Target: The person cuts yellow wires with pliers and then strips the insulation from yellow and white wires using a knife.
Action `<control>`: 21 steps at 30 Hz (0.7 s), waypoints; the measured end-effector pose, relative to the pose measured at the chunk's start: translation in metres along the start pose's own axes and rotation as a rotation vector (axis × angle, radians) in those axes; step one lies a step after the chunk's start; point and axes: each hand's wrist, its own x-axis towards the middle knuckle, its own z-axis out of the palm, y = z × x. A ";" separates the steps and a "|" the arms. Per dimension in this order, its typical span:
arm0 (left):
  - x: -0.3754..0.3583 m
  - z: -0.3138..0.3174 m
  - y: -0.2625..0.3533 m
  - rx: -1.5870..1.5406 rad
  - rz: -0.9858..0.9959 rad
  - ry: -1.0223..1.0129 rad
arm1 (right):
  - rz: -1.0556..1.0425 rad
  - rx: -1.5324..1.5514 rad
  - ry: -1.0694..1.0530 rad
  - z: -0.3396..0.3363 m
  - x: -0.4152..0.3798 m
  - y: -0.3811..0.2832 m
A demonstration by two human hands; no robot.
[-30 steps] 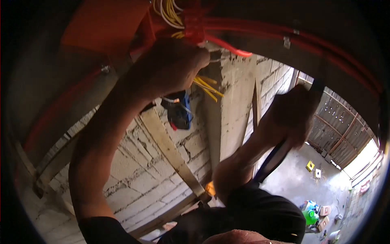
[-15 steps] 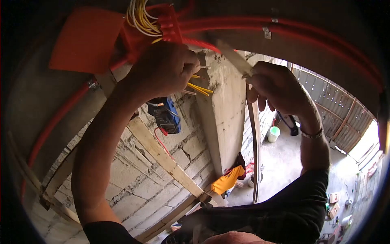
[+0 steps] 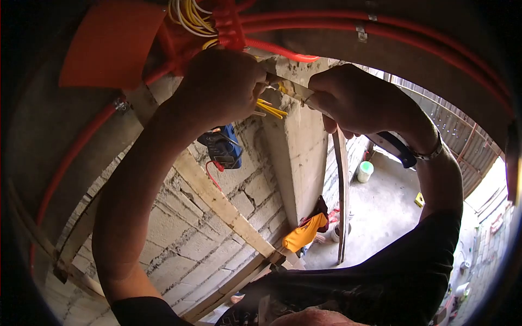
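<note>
My left hand (image 3: pixel 228 84) is closed around a wire whose end sticks out past the fingers. Wrapped in my right hand (image 3: pixel 359 100) is a knife (image 3: pixel 295 90), its light blade reaching across to the wire at my left fingertips. The dark end of the knife's handle shows below my right palm. Several cut yellow wires (image 3: pixel 272 110) poke out just under my left hand. Above it, a red electrical box (image 3: pixel 231 30) holds a coil of yellow and white wires (image 3: pixel 190 19), and part of the box is hidden by my hand.
Red conduits (image 3: pixel 424 46) run along the ceiling. An orange-red panel (image 3: pixel 111 46) hangs at upper left. A blue-and-black device (image 3: pixel 225 149) with a red lead is near the block wall (image 3: pixel 190 239). Wooden planks (image 3: pixel 228 212) cross below; a bucket (image 3: pixel 365 171) stands on the floor.
My right hand has moved slightly left, bringing the knife blade down against the wire at my left hand. My left hand stays closed in nearly the same place.
</note>
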 end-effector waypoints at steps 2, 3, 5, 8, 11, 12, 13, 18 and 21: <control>-0.002 0.000 0.000 0.012 0.011 -0.005 | 0.000 -0.004 -0.002 0.000 0.001 -0.004; -0.002 0.001 -0.001 0.009 0.009 -0.005 | 0.001 -0.006 0.000 0.000 0.002 -0.005; -0.001 0.004 -0.003 0.024 0.033 0.009 | -0.012 -0.018 0.012 0.001 0.003 -0.004; -0.001 0.006 -0.003 -0.008 0.044 -0.014 | -0.025 -0.018 0.018 0.001 0.005 -0.007; -0.001 0.006 -0.003 0.033 0.073 -0.040 | -0.069 -0.030 0.055 0.011 0.012 0.001; -0.001 0.006 -0.002 0.031 0.073 -0.041 | -0.114 -0.054 0.105 0.015 0.016 0.005; -0.001 0.005 -0.001 0.062 0.072 -0.051 | -0.114 -0.054 0.104 0.016 0.018 0.007; -0.004 0.001 0.006 0.202 0.152 -0.117 | -0.276 -0.240 0.231 0.030 0.040 0.004; -0.004 0.004 -0.003 0.163 0.123 -0.063 | -0.323 -0.220 0.325 0.031 0.041 -0.001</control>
